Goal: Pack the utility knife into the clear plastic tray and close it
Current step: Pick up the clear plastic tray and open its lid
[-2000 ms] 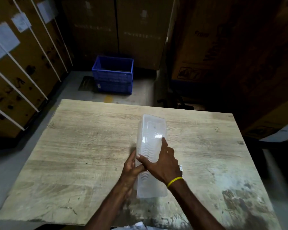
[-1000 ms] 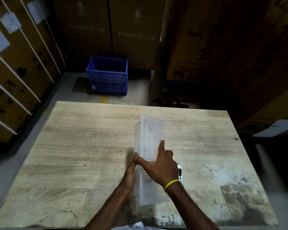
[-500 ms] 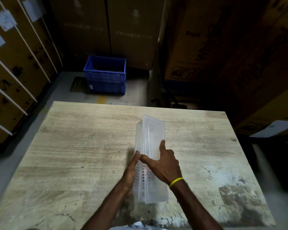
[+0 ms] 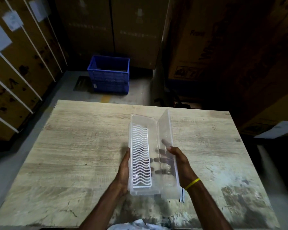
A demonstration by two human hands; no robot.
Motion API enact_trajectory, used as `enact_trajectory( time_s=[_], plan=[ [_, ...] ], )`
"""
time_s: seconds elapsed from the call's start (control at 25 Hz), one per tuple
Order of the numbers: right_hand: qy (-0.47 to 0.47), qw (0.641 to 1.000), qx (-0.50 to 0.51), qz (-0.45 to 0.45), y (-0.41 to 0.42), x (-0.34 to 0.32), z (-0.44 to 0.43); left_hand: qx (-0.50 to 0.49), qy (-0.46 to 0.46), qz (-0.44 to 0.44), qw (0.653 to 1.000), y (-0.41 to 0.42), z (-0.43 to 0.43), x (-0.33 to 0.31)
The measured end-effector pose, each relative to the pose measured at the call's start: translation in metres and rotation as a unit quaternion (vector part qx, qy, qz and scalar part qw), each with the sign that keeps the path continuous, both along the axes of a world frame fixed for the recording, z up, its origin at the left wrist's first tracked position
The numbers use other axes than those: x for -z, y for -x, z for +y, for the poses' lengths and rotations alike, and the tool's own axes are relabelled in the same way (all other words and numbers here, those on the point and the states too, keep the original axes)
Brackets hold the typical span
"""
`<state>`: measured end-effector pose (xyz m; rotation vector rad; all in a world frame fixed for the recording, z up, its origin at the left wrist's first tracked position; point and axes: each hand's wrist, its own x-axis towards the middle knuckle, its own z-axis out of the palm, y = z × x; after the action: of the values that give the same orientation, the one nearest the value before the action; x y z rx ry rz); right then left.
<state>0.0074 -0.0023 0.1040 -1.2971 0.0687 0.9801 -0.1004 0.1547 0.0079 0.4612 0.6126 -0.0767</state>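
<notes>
A long clear plastic tray (image 4: 140, 123) lies on the wooden table (image 4: 73, 146), open, with a white wavy insert (image 4: 140, 156) on its floor. Its clear lid (image 4: 166, 130) stands tilted up along the tray's right side. My left hand (image 4: 124, 170) grips the tray's left wall. My right hand (image 4: 179, 163) holds the lid, fingers showing through the plastic. A thin metallic bar, likely the utility knife (image 4: 182, 195), lies on the table just right of the tray's near end, mostly hidden by my right wrist.
A blue plastic crate (image 4: 109, 73) stands on the floor beyond the table's far edge. Tall cardboard boxes (image 4: 223, 47) surround the table at the back, left and right. A white paper (image 4: 279, 131) lies off the right edge.
The tray was shut and held on its side. Now it lies flat with the lid swung up to the right by my right hand, showing the wavy insert.
</notes>
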Motion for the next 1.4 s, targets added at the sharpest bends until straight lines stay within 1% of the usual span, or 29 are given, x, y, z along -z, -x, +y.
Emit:
enact_trajectory(
  time_s=[0.08, 0.16, 0.24, 0.28, 0.4, 0.48, 0.6, 0.68, 0.76, 0.84, 0.96, 1.0, 1.04, 1.12, 1.2, 1.28, 1.4],
  plan=[
    [-0.048, 0.997, 0.018, 0.062, -0.006, 0.012, -0.011, -0.016, 0.022, -0.025, 0.999, -0.001, 0.007, 0.001],
    [-0.072, 0.991, 0.038, 0.103, -0.014, 0.024, -0.023, -0.009, 0.005, -0.034, 0.999, -0.002, 0.011, 0.004],
    [-0.071, 0.987, 0.059, 0.128, -0.023, 0.036, -0.031, 0.003, 0.007, -0.047, 0.999, -0.002, 0.016, 0.005],
    [-0.053, 0.988, 0.066, 0.126, -0.028, 0.042, -0.033, 0.002, 0.005, -0.047, 0.999, -0.003, 0.018, 0.004],
    [0.031, 0.994, 0.069, 0.072, -0.034, 0.056, -0.030, -0.005, 0.014, -0.051, 0.999, -0.006, 0.022, 0.003],
    [0.084, 0.991, 0.097, 0.041, -0.034, 0.064, -0.022, -0.008, 0.014, -0.054, 0.998, -0.007, 0.022, 0.001],
    [0.151, 0.976, 0.157, 0.004, -0.029, 0.087, -0.007, -0.010, 0.014, -0.053, 0.998, -0.008, 0.023, -0.001],
    [0.212, 0.962, 0.165, -0.044, -0.023, 0.104, 0.001, -0.011, 0.008, -0.047, 0.999, -0.008, 0.022, -0.005],
    [0.243, 0.957, 0.126, -0.092, -0.017, 0.111, 0.007, -0.015, 0.000, -0.046, 0.999, -0.008, 0.020, -0.008],
    [0.277, 0.947, 0.052, -0.153, -0.014, 0.116, 0.009, -0.020, -0.009, -0.048, 0.999, -0.008, 0.017, -0.012],
    [0.324, 0.912, -0.043, -0.249, -0.012, 0.123, 0.008, -0.022, -0.009, -0.047, 0.999, -0.006, 0.015, -0.012],
    [0.333, 0.901, -0.047, -0.275, -0.011, 0.128, 0.005, -0.016, -0.011, -0.050, 0.999, -0.004, 0.015, -0.011],
    [0.347, 0.891, -0.028, -0.290, -0.010, 0.131, 0.000, -0.008, -0.015, -0.052, 0.998, -0.003, 0.015, -0.009],
    [0.383, 0.871, 0.063, -0.300, -0.009, 0.132, -0.016, 0.008, -0.014, -0.061, 0.998, 0.000, 0.016, -0.006],
    [0.443, 0.839, 0.144, -0.282, -0.006, 0.127, -0.037, 0.013, -0.009, -0.068, 0.998, 0.002, 0.017, -0.004],
    [0.491, 0.816, 0.161, -0.259, -0.002, 0.121, -0.055, 0.016, -0.010, -0.068, 0.997, 0.003, 0.016, -0.003],
    [0.500, 0.820, 0.142, -0.238, 0.001, 0.111, -0.067, 0.021, -0.011, -0.067, 0.997, 0.002, 0.013, -0.003]
  ],
)
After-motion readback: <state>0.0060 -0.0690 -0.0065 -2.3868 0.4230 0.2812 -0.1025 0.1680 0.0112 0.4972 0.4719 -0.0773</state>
